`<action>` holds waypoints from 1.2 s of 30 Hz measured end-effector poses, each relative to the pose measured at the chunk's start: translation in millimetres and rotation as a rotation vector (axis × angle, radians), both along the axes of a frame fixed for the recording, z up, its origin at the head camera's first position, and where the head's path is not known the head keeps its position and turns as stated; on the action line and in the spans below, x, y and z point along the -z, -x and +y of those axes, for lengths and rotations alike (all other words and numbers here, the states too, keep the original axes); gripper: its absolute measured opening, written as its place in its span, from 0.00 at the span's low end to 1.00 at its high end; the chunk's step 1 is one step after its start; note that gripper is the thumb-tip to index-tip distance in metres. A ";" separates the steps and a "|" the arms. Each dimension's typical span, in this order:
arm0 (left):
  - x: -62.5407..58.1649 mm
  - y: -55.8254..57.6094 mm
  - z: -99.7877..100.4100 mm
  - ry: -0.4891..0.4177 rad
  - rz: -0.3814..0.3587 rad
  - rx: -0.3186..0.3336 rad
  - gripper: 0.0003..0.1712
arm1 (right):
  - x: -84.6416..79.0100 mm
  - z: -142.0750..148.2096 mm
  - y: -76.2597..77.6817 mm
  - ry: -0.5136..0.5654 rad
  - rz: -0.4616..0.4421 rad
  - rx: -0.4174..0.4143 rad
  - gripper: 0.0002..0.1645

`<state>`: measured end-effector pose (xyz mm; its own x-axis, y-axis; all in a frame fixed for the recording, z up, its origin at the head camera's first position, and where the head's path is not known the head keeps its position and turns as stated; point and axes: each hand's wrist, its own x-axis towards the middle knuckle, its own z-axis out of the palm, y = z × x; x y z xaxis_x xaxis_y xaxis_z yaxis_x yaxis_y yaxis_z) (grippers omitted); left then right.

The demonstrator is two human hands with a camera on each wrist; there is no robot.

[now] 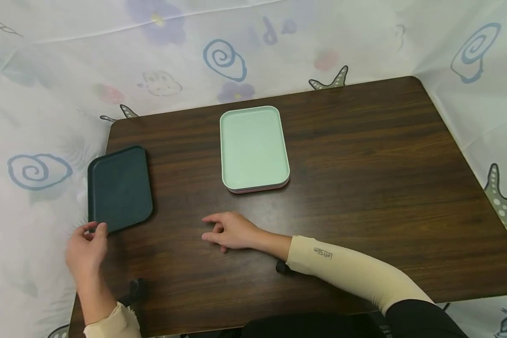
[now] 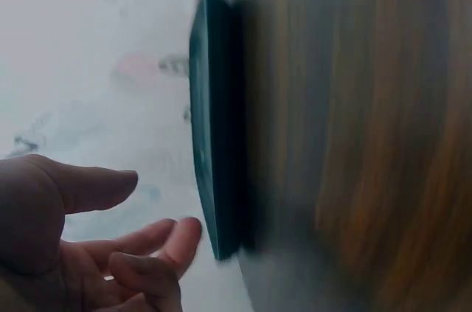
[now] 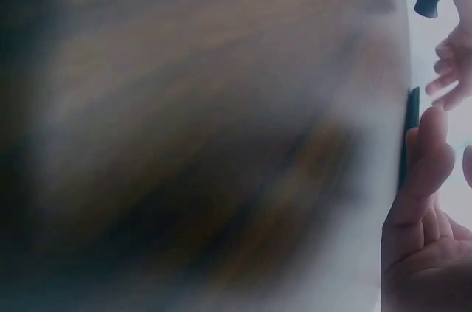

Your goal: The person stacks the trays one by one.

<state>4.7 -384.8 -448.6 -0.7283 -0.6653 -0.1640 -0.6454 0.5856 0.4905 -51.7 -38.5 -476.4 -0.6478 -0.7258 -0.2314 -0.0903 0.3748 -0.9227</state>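
A dark green rectangular tray (image 1: pixel 120 188) lies near the table's left edge. My left hand (image 1: pixel 87 244) is at its near left corner, thumb and fingers apart; in the left wrist view the fingers (image 2: pixel 158 253) are loosely bent beside the tray (image 2: pixel 214 135), with a gap between thumb and fingertips and nothing held. Over the middle front of the table is my right hand (image 1: pixel 233 231), holding nothing, its fingers loosely bent and pointing left. Just beyond it lies a stack of trays, with a mint green tray (image 1: pixel 255 148) on top and a pinkish edge showing below.
The dark wood table (image 1: pixel 363 188) extends to the right of the stack. Patterned white cloth (image 1: pixel 278 47) hangs behind it and along both sides. A black strap piece (image 1: pixel 136 287) shows by the left wrist.
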 end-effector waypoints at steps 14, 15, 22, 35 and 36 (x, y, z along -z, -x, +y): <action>5.2 3.3 -50.9 -0.006 -0.176 0.053 0.38 | 6.4 -53.8 5.6 0.090 -0.258 0.127 0.33; 5.9 4.3 -51.7 -0.003 -0.175 0.055 0.37 | 6.2 -56.9 6.7 0.091 -0.265 0.134 0.33; 10.5 6.9 -53.3 0.040 -0.144 0.062 0.32 | 4.7 -71.5 17.3 0.130 -0.313 0.172 0.33; 16.3 7.0 -48.4 0.040 -0.072 0.018 0.26 | 9.9 -74.2 27.5 0.106 -0.328 0.201 0.33; 16.2 6.6 -47.8 0.032 -0.076 0.025 0.26 | 9.7 -74.2 27.8 0.104 -0.329 0.200 0.33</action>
<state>-1.9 -432.6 -464.9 -0.7312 -0.6527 -0.1985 -0.6649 0.6168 0.4212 -79.5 -112.8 -486.1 -0.6824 -0.6233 -0.3819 0.2819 0.2577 -0.9242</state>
